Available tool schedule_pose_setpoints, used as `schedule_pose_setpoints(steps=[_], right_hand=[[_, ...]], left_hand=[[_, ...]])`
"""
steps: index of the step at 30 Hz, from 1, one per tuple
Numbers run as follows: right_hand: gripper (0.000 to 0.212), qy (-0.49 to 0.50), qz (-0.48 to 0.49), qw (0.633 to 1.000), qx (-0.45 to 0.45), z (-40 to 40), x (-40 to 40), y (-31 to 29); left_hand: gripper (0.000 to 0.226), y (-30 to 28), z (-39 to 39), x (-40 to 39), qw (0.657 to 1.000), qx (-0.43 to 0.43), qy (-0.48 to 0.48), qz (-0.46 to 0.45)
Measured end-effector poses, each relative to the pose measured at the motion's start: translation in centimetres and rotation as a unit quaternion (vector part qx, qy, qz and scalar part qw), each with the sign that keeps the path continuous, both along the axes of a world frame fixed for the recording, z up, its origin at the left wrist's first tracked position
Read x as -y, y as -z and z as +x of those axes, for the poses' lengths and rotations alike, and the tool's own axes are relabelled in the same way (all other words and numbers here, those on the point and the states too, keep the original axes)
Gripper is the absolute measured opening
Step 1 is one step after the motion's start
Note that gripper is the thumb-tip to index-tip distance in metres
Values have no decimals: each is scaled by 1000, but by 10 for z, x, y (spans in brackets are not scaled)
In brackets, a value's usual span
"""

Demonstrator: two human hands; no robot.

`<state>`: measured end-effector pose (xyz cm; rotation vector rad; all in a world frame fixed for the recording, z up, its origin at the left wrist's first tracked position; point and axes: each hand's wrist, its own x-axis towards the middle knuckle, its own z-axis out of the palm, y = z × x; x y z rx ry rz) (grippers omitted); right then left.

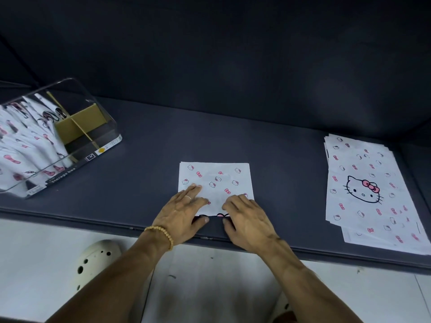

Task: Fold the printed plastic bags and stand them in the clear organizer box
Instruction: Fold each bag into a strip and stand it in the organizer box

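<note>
1. The bag being folded (215, 180) lies flat on the dark bench (279, 159), in the middle of the frame, near the front edge. It looks already folded once.
2. The left hand (184, 213) and the right hand (247, 217) rest on its near edge. The fingers (194, 188) lie mostly straight on top, and the thumbs tuck under the edge, so each hand pinches the bag lightly.
3. To fold well, I think both hands should lift the near edge together and lay it on the far edge, corners matching.
4. Then press the crease flat so the bag can stand up.
5. The pile of unfolded bags (363, 190) waits at the right of the frame.
6. The clear organizer box (93, 141) sits at the upper left, with folded bags (25, 145) standing inside.
</note>
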<state>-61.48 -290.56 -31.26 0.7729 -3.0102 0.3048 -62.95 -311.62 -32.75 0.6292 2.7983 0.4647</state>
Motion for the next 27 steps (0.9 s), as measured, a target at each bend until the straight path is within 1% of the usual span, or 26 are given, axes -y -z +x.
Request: schedule_pose_setpoints(steps=[2, 4, 7, 8, 9, 11, 12, 13, 14, 15, 16, 18, 19, 21, 22, 24, 27], right_hand=[[16, 4, 8, 1000, -3, -2, -3, -1], [9, 8, 35, 999, -18, -3, -5, -1], [11, 20, 50, 999, -4, -3, -7, 2], [11, 27, 37, 999, 14, -5, -7, 2], [10, 47, 3, 998, 35, -7, -7, 1], [6, 111, -93, 986, 79, -13, -8, -2], [9, 141, -130, 977, 95, -17, -10, -4], [17, 171, -157, 966, 113, -20, -13, -6], [23, 203, -185, 951, 141, -24, -17, -8], [25, 235, -207, 934, 170, -29, -22, -9], [21, 264, -226, 917, 194, -35, -26, -11], [7, 313, -242, 893, 215, -50, -32, -12], [5, 329, -238, 888, 217, -58, -34, -12], [12, 345, -212, 888, 219, -72, -32, -9], [16, 348, -195, 891, 215, -77, -30, -8], [22, 349, -160, 902, 197, -84, -26, -4], [24, 340, -112, 918, 169, -90, -20, 2]], left_hand=[[51, -1, 0, 2, 1000, -1, 3, -12], [51, -2, 0, 3, 1000, 0, 2, -12], [51, -4, 0, 1, 1000, 7, -4, -10], [48, -5, -1, 0, 1000, 7, -9, -4], [45, -7, -1, 0, 1000, 2, -19, 6], [41, -10, -5, 1, 998, -12, -55, 29], [41, -13, -8, 2, 996, -15, -76, 34], [40, -17, -12, 2, 995, -15, -92, 36], [34, -20, -17, 2, 994, -16, -101, 35], [28, -24, -23, 2, 994, -18, -107, 28], [22, -27, -29, 3, 993, -17, -113, 22], [17, -32, -43, 5, 989, -2, -140, 47], [17, -33, -49, 5, 985, 5, -158, 71], [17, -31, -58, 4, 975, 8, -199, 101], [18, -29, -63, 3, 971, 6, -220, 99], [21, -22, -71, 1, 963, 0, -260, 66], [21, -11, -75, -1, 954, -23, -296, 26]])
